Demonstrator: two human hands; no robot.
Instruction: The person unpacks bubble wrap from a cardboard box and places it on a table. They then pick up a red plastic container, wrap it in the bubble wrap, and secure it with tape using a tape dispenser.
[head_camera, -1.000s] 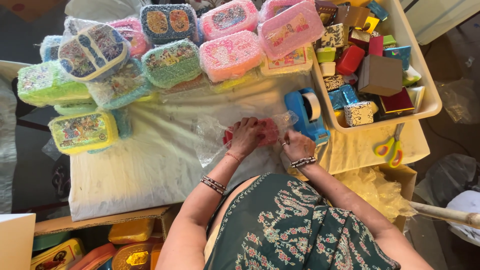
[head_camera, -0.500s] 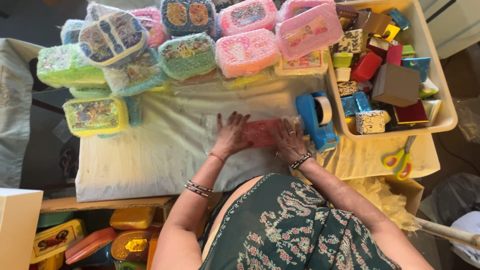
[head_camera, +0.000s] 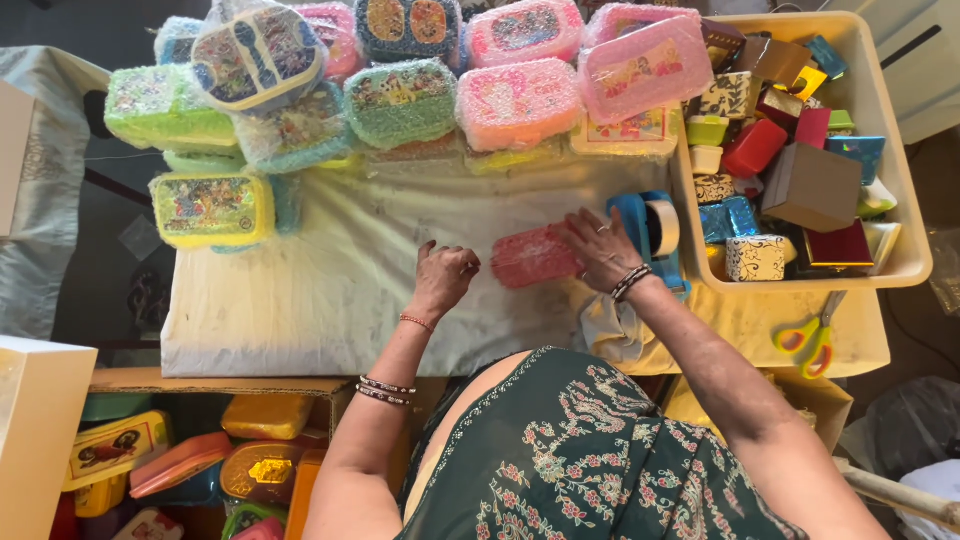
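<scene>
White cloth covers the bench before you, its far edge stacked with bubble-wrapped lunch boxes in green, blue, yellow and pink, their picture lids blurred under the wrap. Your left hand sits mid-bench, fingers curled shut on nothing visible, just left of a red wrapped packet. Your right hand lies flat and open, pressing the packet's right end. A blue tape dispenser stands beyond it. A cream tray of small boxes fills the right corner, yellow-green scissors below.
</scene>
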